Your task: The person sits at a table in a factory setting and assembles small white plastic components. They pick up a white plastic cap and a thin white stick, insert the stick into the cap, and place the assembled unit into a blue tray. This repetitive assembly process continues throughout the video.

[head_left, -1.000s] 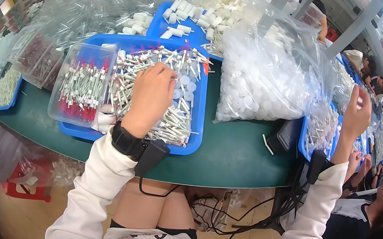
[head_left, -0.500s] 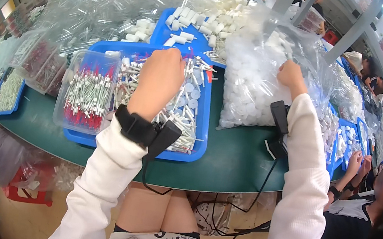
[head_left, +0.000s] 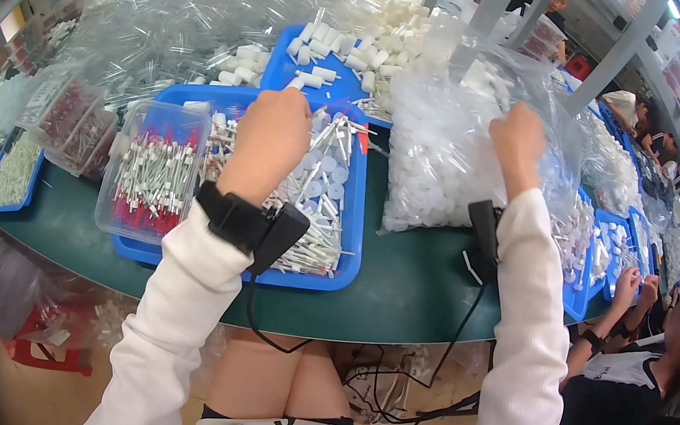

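1. Head view: your left hand [head_left: 269,142], fingers curled downward, rests over the white tubes [head_left: 318,183] in the blue tray [head_left: 348,253]; whether it grips any cannot be told.
2. Farther right, your right hand [head_left: 515,144] is raised, clenched on the clear plastic bag [head_left: 445,158] of white caps.

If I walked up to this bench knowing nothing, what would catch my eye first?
Probably the blue tray in the middle of the green table, heaped with thin white sticks and small round caps, with the left hand lying over it. To its right bulges a big clear bag of white caps, whose top the right hand reaches. At the tray's left end stands a clear box of red-tipped sticks.
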The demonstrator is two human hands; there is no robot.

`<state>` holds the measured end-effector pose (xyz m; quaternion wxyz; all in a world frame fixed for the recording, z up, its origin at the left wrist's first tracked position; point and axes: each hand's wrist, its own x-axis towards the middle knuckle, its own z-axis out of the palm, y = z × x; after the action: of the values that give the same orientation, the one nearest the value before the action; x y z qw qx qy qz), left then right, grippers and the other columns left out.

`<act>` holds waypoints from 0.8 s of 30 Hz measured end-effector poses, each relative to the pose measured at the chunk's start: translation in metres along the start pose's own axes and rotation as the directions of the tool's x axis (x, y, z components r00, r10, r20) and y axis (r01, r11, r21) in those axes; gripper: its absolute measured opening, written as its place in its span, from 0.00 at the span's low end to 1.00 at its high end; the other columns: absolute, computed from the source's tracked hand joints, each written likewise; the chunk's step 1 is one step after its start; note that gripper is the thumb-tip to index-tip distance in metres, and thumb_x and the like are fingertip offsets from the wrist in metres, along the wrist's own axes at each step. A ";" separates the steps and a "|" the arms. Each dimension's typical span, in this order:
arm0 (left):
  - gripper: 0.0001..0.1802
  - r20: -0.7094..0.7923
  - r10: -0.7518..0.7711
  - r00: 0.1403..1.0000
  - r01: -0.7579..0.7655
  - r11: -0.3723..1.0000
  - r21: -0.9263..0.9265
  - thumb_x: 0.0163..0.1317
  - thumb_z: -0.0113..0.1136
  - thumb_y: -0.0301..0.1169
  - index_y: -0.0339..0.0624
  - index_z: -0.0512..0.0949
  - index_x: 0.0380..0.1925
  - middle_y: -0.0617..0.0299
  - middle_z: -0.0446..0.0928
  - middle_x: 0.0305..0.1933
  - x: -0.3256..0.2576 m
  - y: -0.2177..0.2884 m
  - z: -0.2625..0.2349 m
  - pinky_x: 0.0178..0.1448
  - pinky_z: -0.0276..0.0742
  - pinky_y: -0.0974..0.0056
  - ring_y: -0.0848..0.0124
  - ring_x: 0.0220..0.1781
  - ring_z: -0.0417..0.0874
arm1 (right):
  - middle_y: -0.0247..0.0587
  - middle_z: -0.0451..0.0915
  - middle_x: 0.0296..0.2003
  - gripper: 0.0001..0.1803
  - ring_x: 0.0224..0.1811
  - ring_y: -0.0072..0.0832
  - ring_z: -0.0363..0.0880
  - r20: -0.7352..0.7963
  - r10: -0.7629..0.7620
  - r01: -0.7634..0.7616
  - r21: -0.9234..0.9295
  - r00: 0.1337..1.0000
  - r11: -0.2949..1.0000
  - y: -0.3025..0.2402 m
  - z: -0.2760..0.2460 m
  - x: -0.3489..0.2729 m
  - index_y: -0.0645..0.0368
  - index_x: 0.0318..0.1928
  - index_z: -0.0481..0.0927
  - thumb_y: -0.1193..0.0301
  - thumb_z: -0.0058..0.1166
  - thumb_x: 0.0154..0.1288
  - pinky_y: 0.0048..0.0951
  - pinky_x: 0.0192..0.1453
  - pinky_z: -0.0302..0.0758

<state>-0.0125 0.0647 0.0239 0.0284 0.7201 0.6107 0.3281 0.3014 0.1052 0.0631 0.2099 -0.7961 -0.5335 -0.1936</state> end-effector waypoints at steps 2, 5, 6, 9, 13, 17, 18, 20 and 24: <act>0.09 -0.015 0.044 0.999 -0.046 0.983 -0.176 0.55 0.56 0.26 0.34 0.79 0.34 0.49 0.81 0.26 -0.014 0.018 -0.019 0.35 0.75 0.62 0.60 0.28 0.83 | 0.47 0.82 0.35 0.15 0.41 0.42 0.82 -0.200 -0.066 0.109 0.212 0.978 0.971 -0.005 -0.023 -0.015 0.60 0.39 0.76 0.66 0.57 0.52 0.41 0.43 0.78; 0.10 0.078 0.088 0.993 -0.036 0.856 -0.515 0.58 0.49 0.24 0.32 0.75 0.37 0.57 0.80 0.24 -0.036 0.030 -0.031 0.30 0.69 0.70 0.75 0.26 0.78 | 0.43 0.82 0.31 0.14 0.32 0.31 0.84 -0.266 -0.138 0.289 0.692 0.954 0.661 -0.038 -0.058 -0.061 0.59 0.38 0.74 0.70 0.61 0.51 0.30 0.35 0.78; 0.09 0.139 0.084 0.987 0.021 0.782 -0.623 0.58 0.48 0.24 0.33 0.75 0.36 0.60 0.78 0.23 -0.044 0.027 -0.028 0.30 0.67 0.71 0.76 0.25 0.76 | 0.42 0.82 0.30 0.14 0.30 0.27 0.83 -0.186 -0.203 0.266 0.821 0.961 0.504 -0.048 -0.056 -0.076 0.60 0.38 0.74 0.72 0.61 0.52 0.26 0.33 0.77; 0.04 0.351 0.139 0.926 0.258 0.444 -0.858 0.59 0.45 0.24 0.37 0.69 0.32 0.71 0.62 0.21 -0.054 0.016 -0.009 0.27 0.57 0.74 0.82 0.23 0.62 | 0.37 0.81 0.29 0.15 0.30 0.17 0.79 0.123 -0.439 -0.091 0.991 0.890 0.094 -0.072 -0.046 -0.113 0.61 0.43 0.76 0.75 0.61 0.54 0.18 0.34 0.74; 0.07 0.453 0.230 0.861 0.432 0.138 -0.891 0.67 0.45 0.29 0.39 0.71 0.34 0.73 0.60 0.21 -0.056 0.012 -0.003 0.25 0.52 0.74 0.85 0.22 0.57 | 0.40 0.81 0.35 0.14 0.39 0.21 0.80 0.184 -0.577 -0.299 0.948 0.796 -0.110 -0.079 -0.022 -0.128 0.66 0.45 0.75 0.75 0.59 0.59 0.21 0.43 0.75; 0.11 0.305 0.196 0.932 0.195 0.438 -0.878 0.70 0.48 0.34 0.39 0.76 0.42 0.71 0.72 0.27 -0.057 0.023 -0.005 0.32 0.60 0.75 0.85 0.28 0.63 | 0.42 0.81 0.39 0.12 0.41 0.26 0.80 0.170 -0.606 -0.382 0.892 0.777 -0.240 -0.075 -0.011 -0.135 0.68 0.46 0.75 0.74 0.52 0.65 0.26 0.49 0.75; 0.12 0.257 0.218 0.941 0.137 0.450 -0.882 0.70 0.47 0.34 0.39 0.76 0.42 0.70 0.73 0.29 -0.057 0.021 -0.002 0.32 0.60 0.75 0.84 0.27 0.63 | 0.42 0.81 0.40 0.12 0.41 0.27 0.80 0.158 -0.619 -0.386 0.886 0.770 -0.255 -0.074 -0.011 -0.136 0.68 0.47 0.74 0.74 0.50 0.67 0.27 0.50 0.75; 0.12 0.163 0.265 0.950 0.020 0.471 -0.882 0.70 0.46 0.33 0.38 0.75 0.42 0.70 0.75 0.32 -0.059 0.016 0.004 0.31 0.61 0.75 0.82 0.26 0.63 | 0.43 0.81 0.41 0.12 0.43 0.27 0.80 0.156 -0.617 -0.379 0.892 0.771 -0.248 -0.075 -0.011 -0.143 0.67 0.49 0.74 0.73 0.47 0.69 0.27 0.51 0.74; 0.11 0.103 0.253 0.962 -0.062 0.570 -0.820 0.69 0.44 0.29 0.36 0.75 0.41 0.68 0.76 0.31 -0.060 0.011 0.009 0.37 0.64 0.74 0.80 0.31 0.69 | 0.44 0.80 0.44 0.15 0.46 0.27 0.79 0.178 -0.666 -0.338 0.934 0.725 -0.119 -0.071 -0.010 -0.143 0.64 0.54 0.71 0.71 0.45 0.71 0.27 0.51 0.73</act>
<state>-0.0003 0.0111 -0.0047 0.3876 0.7097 0.3204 0.4935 0.1837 0.0147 0.0044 0.4935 -0.2882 -0.6321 0.5234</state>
